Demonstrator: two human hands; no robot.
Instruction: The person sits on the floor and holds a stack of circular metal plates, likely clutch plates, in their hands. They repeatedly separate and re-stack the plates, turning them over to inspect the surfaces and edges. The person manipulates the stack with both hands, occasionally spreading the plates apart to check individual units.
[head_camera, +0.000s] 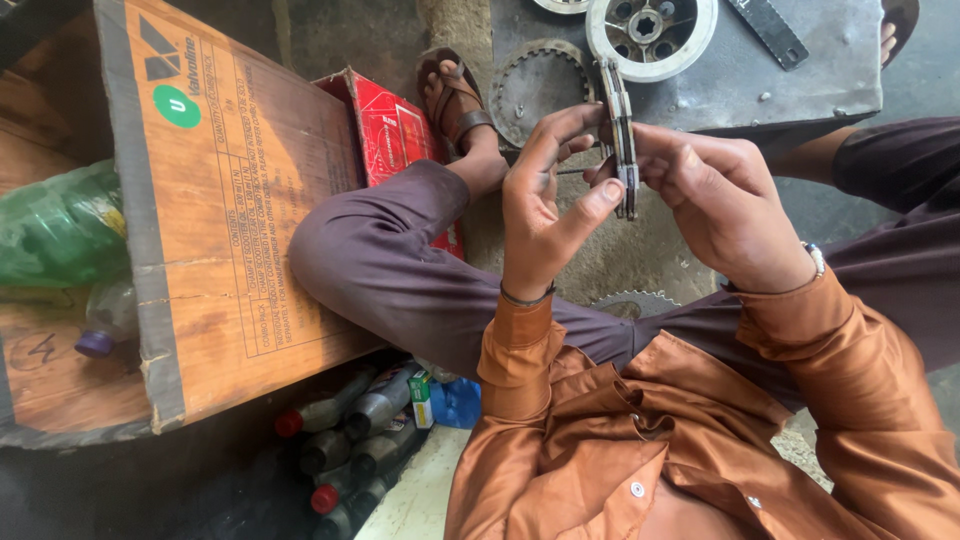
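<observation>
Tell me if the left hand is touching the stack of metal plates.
Touching. The head view shows the left hand with its thumb pressed on the edge of the stack of metal plates, fingers curled against its side.

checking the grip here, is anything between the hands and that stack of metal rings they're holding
Nothing visible. The left hand and the right hand both touch the stack of metal rings directly, fingers pinching it from either side, edge-on to the camera. It is held up in the air above the gritty floor, clear of the gear wheel behind.

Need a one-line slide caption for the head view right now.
Both hands, left hand and right hand, hold a stack of ring-shaped clutch plates edge-on above a grey metal sheet.
</observation>
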